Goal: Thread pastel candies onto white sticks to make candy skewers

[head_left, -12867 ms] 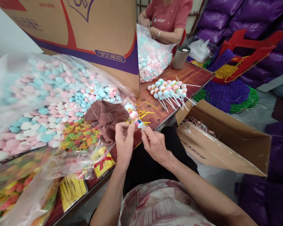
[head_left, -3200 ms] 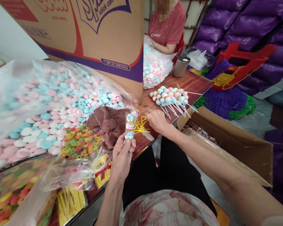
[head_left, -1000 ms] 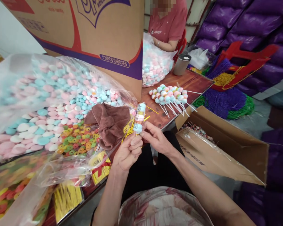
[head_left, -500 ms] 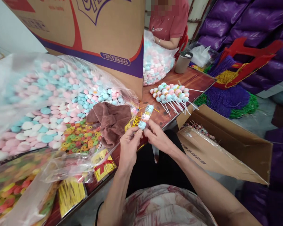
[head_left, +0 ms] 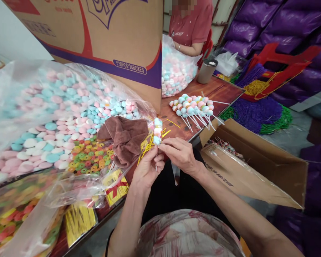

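My left hand [head_left: 149, 165] is closed around the stick of a wrapped marshmallow skewer [head_left: 158, 130], which stands upright above the fingers. Blue, white and pink pieces show through its clear wrapper. The fingertips of my right hand [head_left: 182, 155] are pinched together at the wrapper's lower end; what lies between them is too small to make out. Just beyond my hands, loose yellow twist ties [head_left: 147, 144] are scattered on the table [head_left: 173, 125]. A brown cloth [head_left: 127, 139] lies left of them. Unwrapped marshmallow skewers [head_left: 194, 106] are piled farther right.
A large carton [head_left: 101, 43] stands behind a bag of loose marshmallows [head_left: 50, 125]. Ring-shaped gummies [head_left: 93, 155] lie before it. An open cardboard box [head_left: 256, 167] sits to my right. A cup [head_left: 207, 71] and a co-worker in a red shirt [head_left: 191, 26] are across the table.
The skewer has gone from leaning right to upright and shifted slightly left. My left hand has turned, with its fingers now curled round the stick, and my right hand's fingers have come across the wrapper's base.
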`<state>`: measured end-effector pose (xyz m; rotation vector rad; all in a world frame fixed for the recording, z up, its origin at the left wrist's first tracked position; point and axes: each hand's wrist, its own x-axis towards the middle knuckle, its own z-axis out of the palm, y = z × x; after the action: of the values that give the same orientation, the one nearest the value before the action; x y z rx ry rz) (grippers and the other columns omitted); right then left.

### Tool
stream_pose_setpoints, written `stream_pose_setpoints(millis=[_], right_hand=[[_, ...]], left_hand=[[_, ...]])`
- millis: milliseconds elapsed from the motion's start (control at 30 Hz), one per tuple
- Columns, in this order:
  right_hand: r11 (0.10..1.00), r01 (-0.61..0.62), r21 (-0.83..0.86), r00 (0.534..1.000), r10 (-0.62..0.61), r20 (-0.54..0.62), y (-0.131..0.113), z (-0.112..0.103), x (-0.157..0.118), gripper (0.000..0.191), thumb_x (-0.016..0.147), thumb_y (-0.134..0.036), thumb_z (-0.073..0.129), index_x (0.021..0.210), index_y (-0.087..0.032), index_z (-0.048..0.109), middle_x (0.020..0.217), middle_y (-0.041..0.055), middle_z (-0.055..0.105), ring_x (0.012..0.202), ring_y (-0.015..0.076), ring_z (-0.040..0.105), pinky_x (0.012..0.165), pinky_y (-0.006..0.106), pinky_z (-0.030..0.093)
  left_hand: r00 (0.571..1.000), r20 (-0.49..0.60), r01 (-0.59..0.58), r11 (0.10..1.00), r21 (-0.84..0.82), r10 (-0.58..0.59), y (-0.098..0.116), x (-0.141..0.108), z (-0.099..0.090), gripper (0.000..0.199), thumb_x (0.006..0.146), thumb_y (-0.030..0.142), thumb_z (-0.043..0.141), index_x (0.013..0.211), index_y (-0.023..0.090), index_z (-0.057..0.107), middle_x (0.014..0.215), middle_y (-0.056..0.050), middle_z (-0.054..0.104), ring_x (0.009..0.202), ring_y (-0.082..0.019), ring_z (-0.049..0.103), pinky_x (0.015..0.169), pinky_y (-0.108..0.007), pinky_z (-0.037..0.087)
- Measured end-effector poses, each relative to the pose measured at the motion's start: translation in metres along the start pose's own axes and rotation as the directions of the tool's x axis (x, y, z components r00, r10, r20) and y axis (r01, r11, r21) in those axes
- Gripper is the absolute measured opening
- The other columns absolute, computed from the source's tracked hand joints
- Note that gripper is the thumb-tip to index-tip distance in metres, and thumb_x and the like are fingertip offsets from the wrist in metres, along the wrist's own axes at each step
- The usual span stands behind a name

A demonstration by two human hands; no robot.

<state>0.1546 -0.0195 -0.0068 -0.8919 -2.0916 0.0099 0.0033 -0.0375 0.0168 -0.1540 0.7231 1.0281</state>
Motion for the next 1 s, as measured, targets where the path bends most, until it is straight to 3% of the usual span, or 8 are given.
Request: stream_pose_setpoints(millis=[133, 300, 500, 567, 667, 733, 867, 1000], right_hand=[[0.978, 0.124, -0.167, 0.992, -0.117, 0.052, 0.0, -0.009, 0.009, 0.025, 0.098, -0.014, 0.048, 0.088, -0.021, 0.07, 0.09, 0.0037, 0.073, 0.069, 0.0141, 0.056, 0.063, 0.03, 0.041], [0.98, 0.141, -0.138, 0.99, -0.14, 0.015, -0.006, -0.008, 0.015, 0.021, 0.096, -0.013, 0.047, 0.086, -0.019, 0.065, 0.082, 0.0064, 0.068, 0.072, 0.0171, 0.055, 0.067, 0.031, 0.042], [0.936, -0.261, 0.237, 0.955, 0.286, -0.075, -0.027, 0.0, 0.013, 0.019, 0.094, -0.013, 0.045, 0.078, -0.02, 0.052, 0.075, 0.0035, 0.056, 0.072, 0.0168, 0.052, 0.068, 0.031, 0.042], [0.848, -0.371, 0.378, 0.905, 0.421, -0.055, -0.03, -0.006, 0.016, 0.018, 0.094, -0.014, 0.046, 0.078, -0.021, 0.051, 0.075, 0.0012, 0.054, 0.072, 0.0151, 0.052, 0.068, 0.029, 0.042], [0.779, -0.432, 0.454, 0.864, 0.502, -0.039, -0.031, -0.02, 0.022, 0.017, 0.094, -0.017, 0.049, 0.077, -0.02, 0.052, 0.074, -0.0004, 0.052, 0.069, 0.0133, 0.05, 0.066, 0.027, 0.041], [0.788, -0.419, 0.451, 0.869, 0.492, -0.052, -0.031, -0.028, 0.026, 0.018, 0.094, -0.017, 0.05, 0.076, -0.02, 0.053, 0.074, -0.0001, 0.053, 0.07, 0.0132, 0.05, 0.066, 0.027, 0.041], [0.789, -0.385, 0.478, 0.883, 0.466, -0.058, -0.036, -0.035, 0.022, 0.018, 0.093, -0.016, 0.05, 0.078, -0.019, 0.059, 0.074, 0.0014, 0.056, 0.072, 0.0141, 0.053, 0.069, 0.028, 0.044], [0.566, -0.502, 0.654, 0.764, 0.645, 0.028, -0.043, -0.041, 0.0, 0.02, 0.093, -0.022, 0.053, 0.08, -0.019, 0.067, 0.076, 0.0029, 0.063, 0.073, 0.015, 0.059, 0.07, 0.028, 0.049]], left_hand=[[0.997, 0.002, -0.076, 0.996, 0.045, 0.076, -0.005, -0.002, 0.001, 0.009, 0.091, 0.007, 0.056, 0.084, 0.012, 0.056, 0.064, 0.005, 0.05, 0.046, -0.002, 0.043, 0.039, -0.01, 0.033], [0.988, 0.049, -0.146, 0.988, 0.046, 0.144, -0.016, -0.001, 0.002, 0.009, 0.091, 0.01, 0.058, 0.083, 0.014, 0.059, 0.064, 0.005, 0.054, 0.048, -0.004, 0.048, 0.046, -0.013, 0.042], [0.973, 0.158, -0.19, 0.971, 0.144, 0.167, -0.015, 0.001, 0.009, 0.035, 0.098, 0.042, 0.048, 0.093, 0.016, 0.07, 0.096, -0.005, 0.07, 0.085, -0.015, 0.065, 0.084, -0.029, 0.054], [0.938, 0.229, -0.315, 0.912, 0.263, 0.258, -0.008, -0.003, 0.009, 0.051, 0.095, 0.06, 0.042, 0.088, 0.019, 0.072, 0.102, -0.006, 0.07, 0.092, -0.019, 0.065, 0.088, -0.034, 0.054], [0.834, 0.292, -0.548, 0.64, 0.538, 0.469, -0.002, -0.01, 0.006, 0.061, 0.09, 0.067, 0.043, 0.069, 0.018, 0.071, 0.117, -0.007, 0.066, 0.105, -0.021, 0.061, 0.099, -0.032, 0.046], [0.838, 0.322, -0.531, 0.522, 0.667, 0.441, -0.004, -0.011, 0.005, 0.06, 0.089, 0.067, 0.046, 0.068, 0.017, 0.072, 0.11, -0.008, 0.069, 0.108, -0.023, 0.06, 0.103, -0.031, 0.042], [0.893, 0.297, -0.449, 0.623, 0.64, 0.338, -0.015, -0.006, 0.008, 0.039, 0.084, 0.055, 0.065, 0.081, 0.017, 0.075, 0.09, -0.007, 0.073, 0.095, -0.022, 0.064, 0.096, -0.033, 0.046], [0.902, 0.281, -0.431, 0.688, 0.583, 0.327, -0.029, 0.002, 0.014, 0.022, 0.074, 0.033, 0.079, 0.088, 0.016, 0.077, 0.091, -0.006, 0.073, 0.087, -0.018, 0.064, 0.087, -0.029, 0.05]])
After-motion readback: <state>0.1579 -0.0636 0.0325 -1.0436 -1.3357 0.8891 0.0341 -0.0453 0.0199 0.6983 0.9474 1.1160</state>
